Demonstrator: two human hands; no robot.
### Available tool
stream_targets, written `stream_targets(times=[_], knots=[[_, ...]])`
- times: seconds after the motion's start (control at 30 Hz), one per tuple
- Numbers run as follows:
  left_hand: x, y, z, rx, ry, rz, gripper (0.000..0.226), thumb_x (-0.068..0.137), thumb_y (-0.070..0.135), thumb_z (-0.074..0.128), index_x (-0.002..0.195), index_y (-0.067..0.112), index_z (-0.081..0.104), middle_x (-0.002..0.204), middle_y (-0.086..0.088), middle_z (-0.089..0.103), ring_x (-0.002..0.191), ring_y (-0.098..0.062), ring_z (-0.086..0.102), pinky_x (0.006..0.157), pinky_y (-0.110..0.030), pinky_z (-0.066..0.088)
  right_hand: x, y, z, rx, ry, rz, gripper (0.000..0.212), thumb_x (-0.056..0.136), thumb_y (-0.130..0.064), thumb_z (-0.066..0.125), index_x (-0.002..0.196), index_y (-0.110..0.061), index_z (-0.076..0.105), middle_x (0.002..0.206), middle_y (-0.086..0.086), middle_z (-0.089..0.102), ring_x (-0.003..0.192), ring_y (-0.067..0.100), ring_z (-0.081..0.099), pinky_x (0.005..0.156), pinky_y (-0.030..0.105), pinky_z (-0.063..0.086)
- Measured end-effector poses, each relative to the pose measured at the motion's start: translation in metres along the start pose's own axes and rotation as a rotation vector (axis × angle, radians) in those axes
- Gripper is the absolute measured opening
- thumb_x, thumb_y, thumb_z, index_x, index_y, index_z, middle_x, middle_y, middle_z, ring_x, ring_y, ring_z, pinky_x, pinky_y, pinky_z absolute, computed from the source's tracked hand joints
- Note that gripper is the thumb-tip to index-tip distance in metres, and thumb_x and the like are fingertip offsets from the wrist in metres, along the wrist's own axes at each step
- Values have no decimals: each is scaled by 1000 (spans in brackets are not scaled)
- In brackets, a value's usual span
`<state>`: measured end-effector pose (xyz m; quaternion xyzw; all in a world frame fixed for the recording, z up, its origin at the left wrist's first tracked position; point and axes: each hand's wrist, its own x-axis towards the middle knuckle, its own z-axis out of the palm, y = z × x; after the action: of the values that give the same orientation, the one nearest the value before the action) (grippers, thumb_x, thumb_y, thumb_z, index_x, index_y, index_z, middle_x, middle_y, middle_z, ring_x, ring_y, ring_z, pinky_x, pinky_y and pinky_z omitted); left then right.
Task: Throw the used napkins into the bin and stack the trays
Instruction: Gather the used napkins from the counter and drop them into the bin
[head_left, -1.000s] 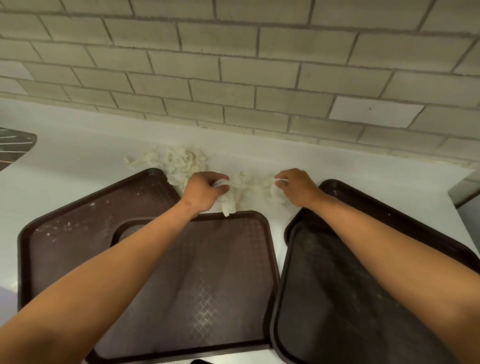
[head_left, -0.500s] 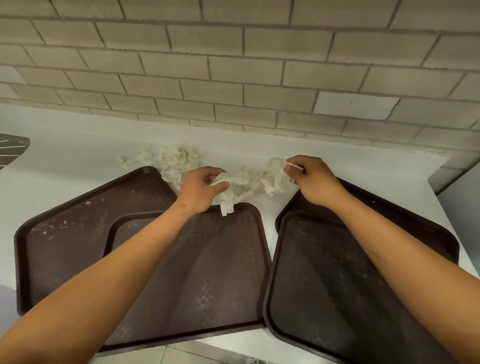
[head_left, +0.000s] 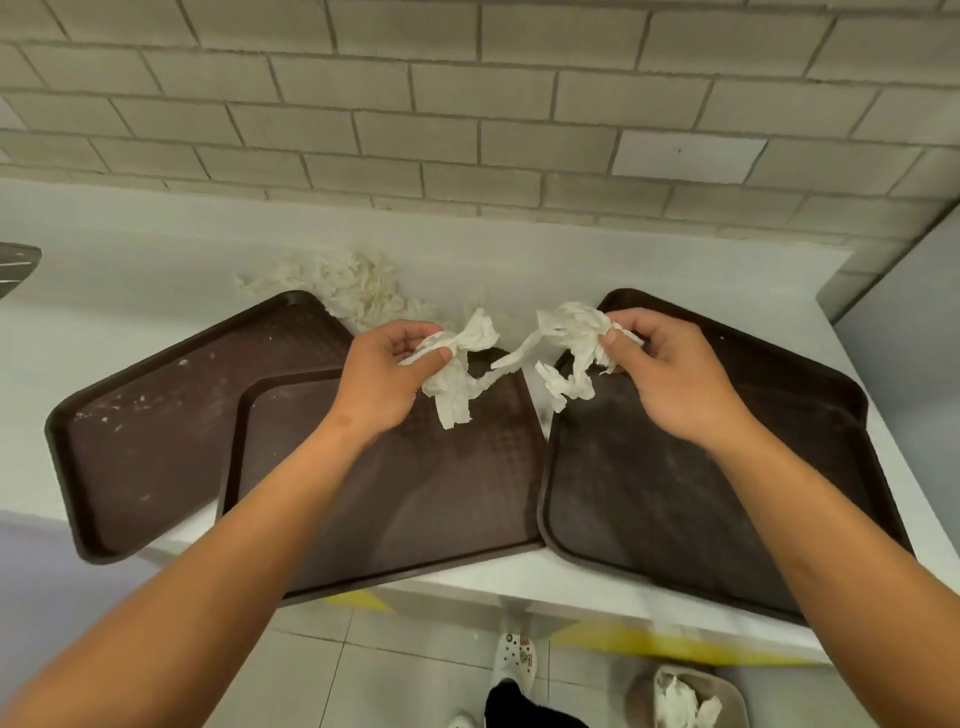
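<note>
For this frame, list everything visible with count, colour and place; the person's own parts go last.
trays: four, dark brown, on the counter; two overlapping at left, two stacked at right.
held napkins: crumpled, white, stretched between both hands above the trays.
napkin pile: white, on the counter behind the left trays.
counter: one, white, against a grey brick wall.
bin: one, beige, on the floor at lower right, napkins inside.
shoe: one, white, on the floor.
left hand: grips napkins.
right hand: pinches napkins.

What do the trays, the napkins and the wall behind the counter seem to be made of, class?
Trays: probably moulded plastic, dark brown, with a textured grid surface and raised rims. Napkins: thin white tissue paper, crumpled and twisted into strands. Wall: grey matt tiles or bricks laid in offset rows; which cannot be told.
</note>
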<state>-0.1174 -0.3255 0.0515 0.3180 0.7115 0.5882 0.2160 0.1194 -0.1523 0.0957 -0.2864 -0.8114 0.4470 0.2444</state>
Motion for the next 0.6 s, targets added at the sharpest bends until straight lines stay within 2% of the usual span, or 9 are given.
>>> stream_targets(times=[0.07,0.17,0.23,0.33,0.4,0.47,0.6], knots=[[-17,3,-3,-20,-4,-1,20,85,9,79,102,16,74,97,-4,76,87,-11,72,80,-25,59,-22,-7,-1,14,14,1,17,103,-29,57,109,-30,73,97,-7,75,93,16,69,88,33,54],[-45,9,-5,-56,-46,1,20,85,8,78,101,19,74,97,-2,77,90,-15,73,78,-24,58,-53,-13,-4,17,40,25,18,103,-26,56,110,-30,72,96,-13,75,92,6,69,83,21,51],[-63,12,-3,-66,-72,0,20,85,8,78,102,18,74,99,-3,77,92,-17,73,80,-26,59,-73,-14,-7,18,43,48,18,103,-28,56,111,-31,72,98,-15,74,93,6,69,83,21,51],[-89,16,3,-80,-91,-8,21,85,7,78,103,17,73,100,-5,77,91,-16,73,80,-26,59,-101,-14,-17,-4,40,57,19,103,-29,54,111,-31,72,99,-14,74,96,7,68,86,27,56],[-102,19,10,-106,-94,-19,21,85,6,78,102,16,72,100,-8,76,88,-13,72,78,-25,59,-118,-13,-26,8,40,50,19,103,-27,55,111,-29,72,100,-10,75,96,11,69,90,36,57],[-114,22,20,-109,-104,-16,22,84,5,78,101,18,73,99,-7,76,87,-11,72,76,-23,58,-133,-8,-34,32,35,43,19,103,-26,56,111,-27,73,100,-4,75,96,21,70,91,49,56],[-141,26,46,-103,-137,-34,23,84,5,78,101,20,73,96,1,77,88,-9,73,75,-20,57,-163,12,-49,54,21,48,17,102,-28,58,107,-31,74,92,4,75,88,39,67,84,60,54]])
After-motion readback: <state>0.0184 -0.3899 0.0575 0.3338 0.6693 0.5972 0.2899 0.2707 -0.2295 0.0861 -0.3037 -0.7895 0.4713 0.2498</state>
